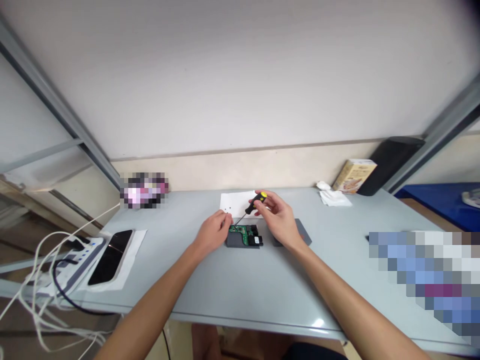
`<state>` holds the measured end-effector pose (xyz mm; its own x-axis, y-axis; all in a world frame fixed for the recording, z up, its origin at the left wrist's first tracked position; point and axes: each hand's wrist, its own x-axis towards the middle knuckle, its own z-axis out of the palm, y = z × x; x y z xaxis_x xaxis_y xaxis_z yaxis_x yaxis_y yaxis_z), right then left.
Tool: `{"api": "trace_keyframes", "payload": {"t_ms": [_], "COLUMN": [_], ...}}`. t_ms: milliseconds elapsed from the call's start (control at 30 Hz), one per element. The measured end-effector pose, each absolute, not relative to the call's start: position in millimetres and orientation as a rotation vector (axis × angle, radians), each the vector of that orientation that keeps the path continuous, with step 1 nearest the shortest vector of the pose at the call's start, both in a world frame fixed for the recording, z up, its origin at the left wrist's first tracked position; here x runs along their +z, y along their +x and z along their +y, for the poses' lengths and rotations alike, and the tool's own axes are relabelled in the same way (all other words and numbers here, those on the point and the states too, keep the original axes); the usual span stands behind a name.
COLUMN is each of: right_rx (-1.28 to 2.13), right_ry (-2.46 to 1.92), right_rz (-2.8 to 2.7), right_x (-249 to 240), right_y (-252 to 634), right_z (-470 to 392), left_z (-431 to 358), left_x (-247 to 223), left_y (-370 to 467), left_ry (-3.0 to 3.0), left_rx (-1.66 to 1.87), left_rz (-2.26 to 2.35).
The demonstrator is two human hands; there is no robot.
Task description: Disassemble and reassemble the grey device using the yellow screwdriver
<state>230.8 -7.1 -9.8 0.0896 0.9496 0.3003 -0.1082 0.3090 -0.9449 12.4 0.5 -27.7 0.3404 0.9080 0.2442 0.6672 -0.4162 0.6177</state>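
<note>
A grey device with a green circuit board exposed lies on the table in front of me. My right hand grips a black and yellow screwdriver, tilted, its tip down at the board's upper left part. At the device's upper left corner, my left hand has its fingers pressed together; whether they pinch something small is hidden. A white paper with a few tiny dark pieces lies behind the device. Partly beneath my right hand rests a flat grey cover.
At left are a phone on white paper, a power strip and tangled white cables. Crumpled tissue, a yellow box and a black cylinder stand or lie at back right. Blurred items occupy both sides.
</note>
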Motion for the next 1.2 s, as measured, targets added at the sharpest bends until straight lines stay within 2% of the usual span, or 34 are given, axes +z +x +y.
{"api": "trace_keyframes", "payload": {"t_ms": [567,933,1200], "right_rx": [0.962,1.122,1.274], "right_ry": [-0.970,-0.873,-0.821], "right_rz": [-1.364,-1.826,-1.370], "right_x": [-5,42,24], "right_y": [232,222,199], "right_z": [-14,7,2], "left_z": [2,4,6], "left_x": [-31,-38,-40], "left_y": [13,13,11], "left_ry": [2.190,2.195,2.208], "left_rx": [0.777,0.789,0.799], "left_rz": [1.280,1.257,1.248]}}
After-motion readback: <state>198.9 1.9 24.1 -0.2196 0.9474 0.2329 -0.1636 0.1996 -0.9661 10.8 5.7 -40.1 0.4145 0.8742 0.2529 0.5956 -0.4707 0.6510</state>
